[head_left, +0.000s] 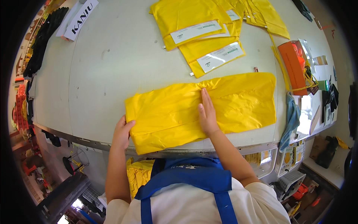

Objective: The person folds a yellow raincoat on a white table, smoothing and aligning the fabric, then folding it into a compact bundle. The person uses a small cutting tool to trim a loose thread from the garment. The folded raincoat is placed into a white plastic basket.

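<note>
A folded yellow waterproof garment [238, 100] lies as a long flat strip across the near part of the pale worktable [100, 74]. Its left end is gripped by my left hand [122, 131], thumb on top and fingers underneath. My right hand [207, 114] rests flat on the middle of the fabric, fingers stretched out and pointing away from me. Beyond it lie several folded yellow garments [186, 15] with white printed labels, overlapping one another. The nearest of these has a label [220, 56] under clear plastic.
An orange box [292, 67] holding small items stands at the right, with a blue cloth [290, 119] hanging near the table edge. Black garments [44, 41] lie along the far left. A white name sign [78, 20] stands at the back left. Yellow fabric [140, 175] hangs below the front edge.
</note>
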`<state>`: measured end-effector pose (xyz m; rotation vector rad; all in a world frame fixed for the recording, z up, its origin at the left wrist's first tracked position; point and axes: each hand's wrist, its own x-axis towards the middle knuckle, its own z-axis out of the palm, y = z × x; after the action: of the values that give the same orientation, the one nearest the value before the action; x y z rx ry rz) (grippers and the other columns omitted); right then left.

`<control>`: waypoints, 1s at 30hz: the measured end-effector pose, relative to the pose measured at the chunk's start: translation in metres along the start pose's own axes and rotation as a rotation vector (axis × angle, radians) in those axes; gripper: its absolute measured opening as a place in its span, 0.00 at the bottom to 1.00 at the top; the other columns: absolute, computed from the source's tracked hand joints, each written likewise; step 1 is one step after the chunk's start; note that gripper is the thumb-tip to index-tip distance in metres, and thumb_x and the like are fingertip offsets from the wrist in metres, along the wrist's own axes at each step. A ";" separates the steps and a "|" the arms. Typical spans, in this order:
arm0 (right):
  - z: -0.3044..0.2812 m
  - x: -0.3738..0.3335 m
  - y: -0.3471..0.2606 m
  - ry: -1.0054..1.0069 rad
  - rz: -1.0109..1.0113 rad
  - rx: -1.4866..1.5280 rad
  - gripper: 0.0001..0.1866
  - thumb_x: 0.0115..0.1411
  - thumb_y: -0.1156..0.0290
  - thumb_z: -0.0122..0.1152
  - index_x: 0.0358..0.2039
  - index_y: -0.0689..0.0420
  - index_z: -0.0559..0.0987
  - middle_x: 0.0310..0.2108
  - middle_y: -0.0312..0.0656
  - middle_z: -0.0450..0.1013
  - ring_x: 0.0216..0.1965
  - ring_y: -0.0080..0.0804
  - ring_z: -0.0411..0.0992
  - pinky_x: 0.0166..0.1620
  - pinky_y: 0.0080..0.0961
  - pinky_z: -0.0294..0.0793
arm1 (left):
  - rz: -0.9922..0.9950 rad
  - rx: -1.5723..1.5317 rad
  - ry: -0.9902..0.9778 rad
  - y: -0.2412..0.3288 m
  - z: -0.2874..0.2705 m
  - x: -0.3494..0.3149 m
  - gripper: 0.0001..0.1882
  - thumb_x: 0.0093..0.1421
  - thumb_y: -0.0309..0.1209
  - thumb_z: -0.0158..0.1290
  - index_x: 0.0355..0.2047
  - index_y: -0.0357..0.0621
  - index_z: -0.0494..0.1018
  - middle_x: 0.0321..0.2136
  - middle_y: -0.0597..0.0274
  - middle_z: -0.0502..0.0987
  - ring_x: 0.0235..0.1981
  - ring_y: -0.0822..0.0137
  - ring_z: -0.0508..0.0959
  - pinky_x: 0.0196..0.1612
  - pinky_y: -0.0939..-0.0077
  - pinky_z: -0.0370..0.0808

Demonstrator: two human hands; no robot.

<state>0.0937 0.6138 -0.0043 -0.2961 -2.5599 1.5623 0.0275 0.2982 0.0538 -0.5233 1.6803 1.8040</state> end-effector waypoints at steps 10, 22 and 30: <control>-0.010 -0.007 0.028 0.109 0.052 0.543 0.27 0.66 0.58 0.41 0.61 0.60 0.60 0.62 0.49 0.56 0.63 0.46 0.53 0.64 0.34 0.50 | 0.282 -0.018 -0.663 0.077 0.344 -0.051 0.33 0.54 0.26 0.55 0.55 0.40 0.49 0.46 0.50 0.67 0.41 0.63 0.72 0.44 0.68 0.71; -0.033 -0.004 0.033 0.164 0.086 0.302 0.26 0.62 0.56 0.47 0.58 0.54 0.65 0.59 0.47 0.60 0.59 0.46 0.59 0.61 0.38 0.56 | 0.985 0.851 -0.311 -0.084 0.249 -0.013 0.39 0.46 0.18 0.56 0.60 0.52 0.56 0.63 0.36 0.46 0.63 0.37 0.49 0.63 0.54 0.54; -0.094 -0.099 -0.042 -0.591 -0.387 -0.850 0.23 0.55 0.65 0.59 0.53 0.52 0.72 0.54 0.47 0.67 0.56 0.45 0.63 0.57 0.37 0.63 | 0.917 1.012 -0.310 -0.061 0.192 0.007 0.37 0.46 0.12 0.50 0.57 0.58 0.66 0.64 0.44 0.48 0.63 0.46 0.55 0.61 0.66 0.60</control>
<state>0.2058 0.6528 0.0751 0.6568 -3.3109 0.3910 0.0858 0.4893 0.0258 1.0356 2.4497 1.1128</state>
